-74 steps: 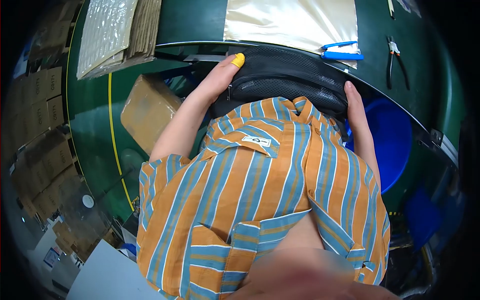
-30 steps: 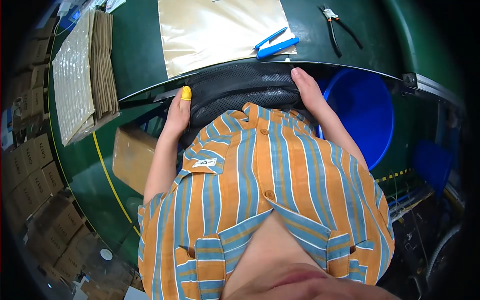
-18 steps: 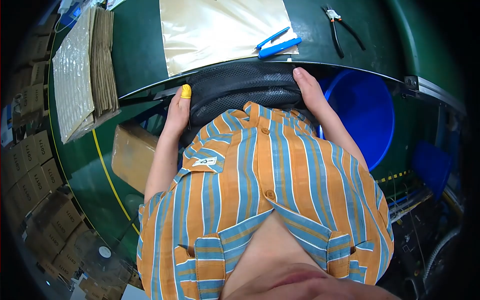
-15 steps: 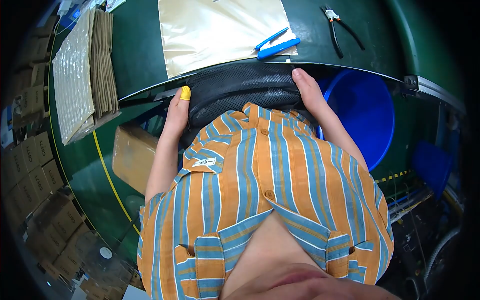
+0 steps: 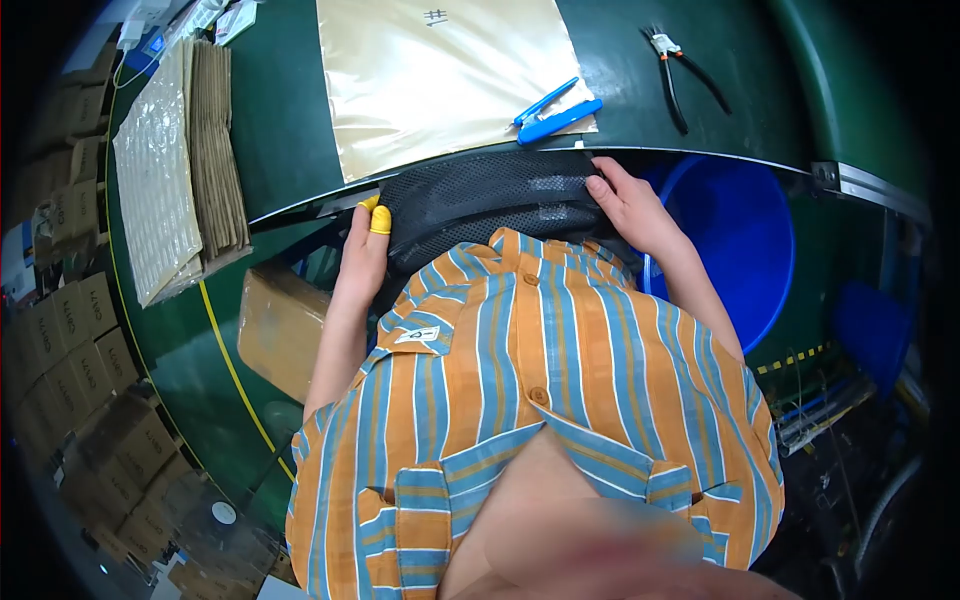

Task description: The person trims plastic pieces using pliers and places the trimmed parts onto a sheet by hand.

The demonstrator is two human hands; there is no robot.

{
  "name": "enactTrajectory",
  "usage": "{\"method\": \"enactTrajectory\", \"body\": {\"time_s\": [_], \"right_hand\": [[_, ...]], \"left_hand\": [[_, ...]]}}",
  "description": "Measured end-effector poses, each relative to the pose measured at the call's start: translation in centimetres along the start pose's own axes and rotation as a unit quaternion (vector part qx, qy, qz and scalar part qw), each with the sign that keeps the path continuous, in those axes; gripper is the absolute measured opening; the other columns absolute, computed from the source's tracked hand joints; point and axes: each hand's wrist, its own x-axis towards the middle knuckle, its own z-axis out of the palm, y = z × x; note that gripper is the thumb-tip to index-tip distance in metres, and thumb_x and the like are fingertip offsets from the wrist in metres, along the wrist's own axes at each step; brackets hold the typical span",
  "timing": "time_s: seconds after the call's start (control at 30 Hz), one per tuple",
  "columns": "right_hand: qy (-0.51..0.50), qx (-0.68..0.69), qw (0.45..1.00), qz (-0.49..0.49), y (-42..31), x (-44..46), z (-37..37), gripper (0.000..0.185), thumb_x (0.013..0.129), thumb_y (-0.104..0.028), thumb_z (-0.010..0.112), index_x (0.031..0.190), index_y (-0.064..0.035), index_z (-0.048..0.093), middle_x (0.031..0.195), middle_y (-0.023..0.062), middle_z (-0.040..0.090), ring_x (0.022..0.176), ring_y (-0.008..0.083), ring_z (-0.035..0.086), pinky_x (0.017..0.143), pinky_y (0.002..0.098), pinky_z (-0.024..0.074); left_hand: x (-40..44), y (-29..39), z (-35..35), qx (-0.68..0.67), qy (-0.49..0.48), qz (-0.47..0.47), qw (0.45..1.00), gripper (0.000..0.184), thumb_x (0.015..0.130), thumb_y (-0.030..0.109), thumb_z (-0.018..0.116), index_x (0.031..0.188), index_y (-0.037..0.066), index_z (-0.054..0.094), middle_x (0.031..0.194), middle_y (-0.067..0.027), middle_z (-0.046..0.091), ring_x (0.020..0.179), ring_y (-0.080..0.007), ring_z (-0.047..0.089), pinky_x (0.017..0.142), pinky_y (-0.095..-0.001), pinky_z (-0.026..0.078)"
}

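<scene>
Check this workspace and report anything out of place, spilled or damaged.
The wrapped brown stack seems to jut past the edge of the green table, so it looks slightly precarious. No spill shows, and the visible part of the black bag looks undamaged.

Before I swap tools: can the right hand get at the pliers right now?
Probably: the pliers lie uncovered on the table, beyond the right hand, though it would first need to release the black bag.
</scene>
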Motion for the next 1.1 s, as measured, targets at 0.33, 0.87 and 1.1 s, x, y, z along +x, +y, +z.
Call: {"method": "enactTrajectory", "body": {"time_s": [0.33,0.87,1.1], "right_hand": [[0.14,-0.004,0.989,-0.044,-2.7,0.5,-5.8,0.026,0.091,-0.021,0.064,0.11,-0.0028,0.062,0.074,0.0088,0.063,0.068,0.013,0.058,0.064,0.0282,0.0474],[0.337,-0.017,0.927,-0.162,-0.6,7.1,-3.8,0.011,0.088,-0.016,0.062,0.089,-0.0056,0.066,0.081,0.0129,0.067,0.073,0.03,0.066,0.064,0.0371,0.0501],[0.366,-0.067,0.915,-0.157,-1.1,7.3,-3.3,0.01,0.086,-0.017,0.062,0.087,-0.0073,0.066,0.08,0.0111,0.067,0.072,0.03,0.065,0.063,0.0392,0.0496]], "left_hand": [[1.7,3.8,-4.8,0.124,0.077,0.052,0.988,0.022,0.096,0.012,0.054,0.112,-0.002,0.06,0.091,-0.0134,0.067,0.082,-0.0172,0.063,0.074,-0.0302,0.05],[11.9,1.2,-5.3,-0.163,0.297,0.136,0.931,0.019,0.096,0.004,0.051,0.114,-0.001,0.057,0.093,-0.0048,0.061,0.079,-0.0083,0.056,0.073,-0.0213,0.047],[11.9,1.2,-3.6,0.021,0.328,0.196,0.924,0.019,0.092,0.007,0.058,0.108,-0.003,0.061,0.087,-0.0058,0.064,0.075,-0.0118,0.058,0.069,-0.0255,0.049]]}}
